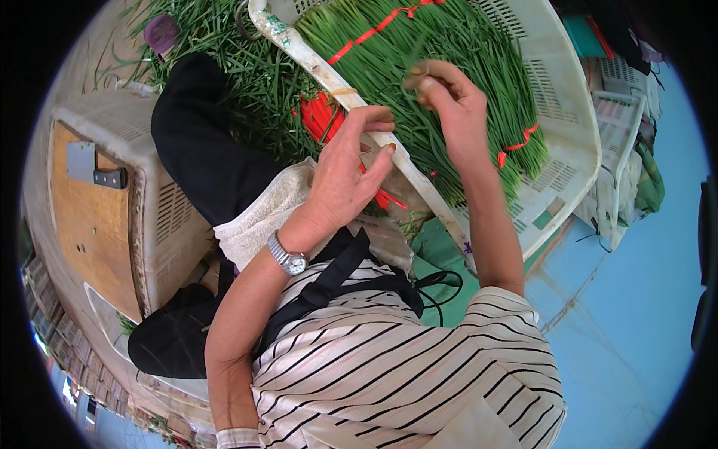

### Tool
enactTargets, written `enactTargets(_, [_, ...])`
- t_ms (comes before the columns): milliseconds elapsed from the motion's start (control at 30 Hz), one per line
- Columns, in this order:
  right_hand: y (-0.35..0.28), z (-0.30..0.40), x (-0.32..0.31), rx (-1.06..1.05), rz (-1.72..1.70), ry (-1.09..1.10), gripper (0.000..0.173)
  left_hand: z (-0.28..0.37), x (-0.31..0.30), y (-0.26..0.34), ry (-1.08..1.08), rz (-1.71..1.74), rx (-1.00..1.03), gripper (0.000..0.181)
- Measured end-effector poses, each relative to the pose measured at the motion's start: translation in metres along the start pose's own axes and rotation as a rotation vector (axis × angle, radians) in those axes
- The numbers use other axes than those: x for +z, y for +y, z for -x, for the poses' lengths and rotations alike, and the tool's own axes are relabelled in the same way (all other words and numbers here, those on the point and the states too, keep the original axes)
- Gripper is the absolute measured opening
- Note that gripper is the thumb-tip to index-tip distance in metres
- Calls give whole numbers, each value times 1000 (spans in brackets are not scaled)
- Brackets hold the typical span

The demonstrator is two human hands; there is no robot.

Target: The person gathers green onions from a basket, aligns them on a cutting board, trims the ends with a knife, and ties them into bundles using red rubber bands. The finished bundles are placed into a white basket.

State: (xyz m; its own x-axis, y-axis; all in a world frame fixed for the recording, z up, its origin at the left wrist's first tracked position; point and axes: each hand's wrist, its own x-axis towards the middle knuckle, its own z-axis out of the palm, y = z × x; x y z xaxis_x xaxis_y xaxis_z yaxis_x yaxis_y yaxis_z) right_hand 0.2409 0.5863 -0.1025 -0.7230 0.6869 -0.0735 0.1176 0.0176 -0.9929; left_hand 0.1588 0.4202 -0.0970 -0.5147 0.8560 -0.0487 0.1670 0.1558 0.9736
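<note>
A white plastic crate point(583, 120) holds bundles of long green garlic chives point(387, 67), bound with red ties point(374, 31). My right hand point(454, 104) is over the chives, its fingers pinched around a thin green leaf blade that is blurred by motion. My left hand point(353, 163), with a metal watch point(289, 255) on the wrist, hovers by the crate's near rim, its thumb and fingers apart and nothing between them. Beneath and beside it lies a bunch of red tie strips point(321, 117). A light cloth point(269, 207) rests on my lap.
Loose green leaves point(258, 101) are heaped left of the crate. A cleaver point(95, 165) lies on a wooden board point(92, 230) on an upturned plastic crate point(174, 207) at left. More white crates point(617, 106) stand at right on the blue floor point(662, 269).
</note>
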Motion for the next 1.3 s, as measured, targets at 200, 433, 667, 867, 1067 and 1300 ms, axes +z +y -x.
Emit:
enactTargets(200, [15, -59, -6, -175, 607, 85, 17, -1, 0, 5, -24, 24, -29, 41])
enactTargets(433, [80, -65, -37, 19, 1170, -215, 24, 4, 6, -7, 8, -14, 76, 42])
enactTargets(667, [102, -66, -36, -35, 1332, -186, 22, 3, 5, -6, -3, -6, 61, 42])
enactTargets(867, [110, -64, -37, -48, 1253, -139, 17, 3, 6, -9, 9, -9, 106, 41])
enactTargets(1067, [128, -68, -43, 133, 1019, 116, 23, 3, 7, -7, 1, -18, 87, 42])
enactTargets(1300, [-9, -85, -4, -49, 147, -148, 23, 4, 7, -12, -7, -101, 158, 43])
